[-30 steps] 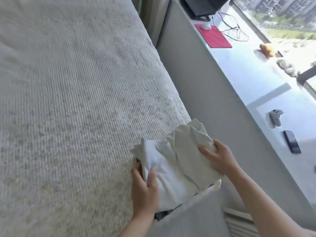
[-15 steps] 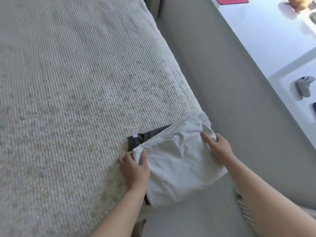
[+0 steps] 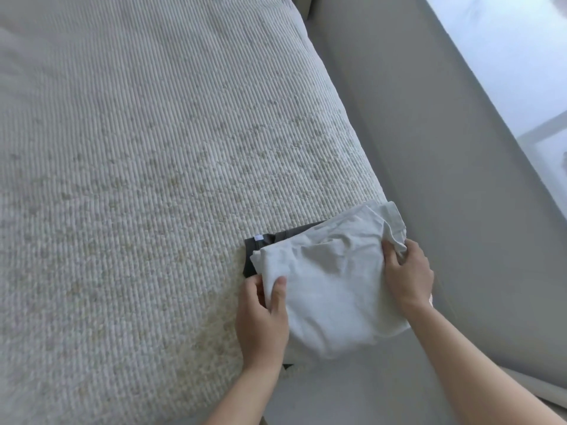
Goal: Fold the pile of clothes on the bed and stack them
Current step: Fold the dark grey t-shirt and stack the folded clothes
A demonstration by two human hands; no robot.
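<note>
A folded white garment (image 3: pixel 331 283) lies on top of a folded dark grey garment (image 3: pixel 270 243) at the bed's near right corner. Only the dark one's far left edge shows, with a small white tag. My left hand (image 3: pixel 264 320) grips the white garment's left edge, thumb on top and fingers underneath. On the right edge, my right hand (image 3: pixel 405 274) pinches the rumpled cloth. The white garment's right side hangs slightly past the bed's edge.
The bed (image 3: pixel 138 179) is covered by a ribbed cream spread that stretches left and far. A grey padded bed frame (image 3: pixel 429 167) runs along the right side. Beyond it is a bright white window ledge (image 3: pixel 515 56).
The white garment has come down from mid-air onto the dark garment, and both hands went with it. The view tilted down, so the ledge's objects left the frame.
</note>
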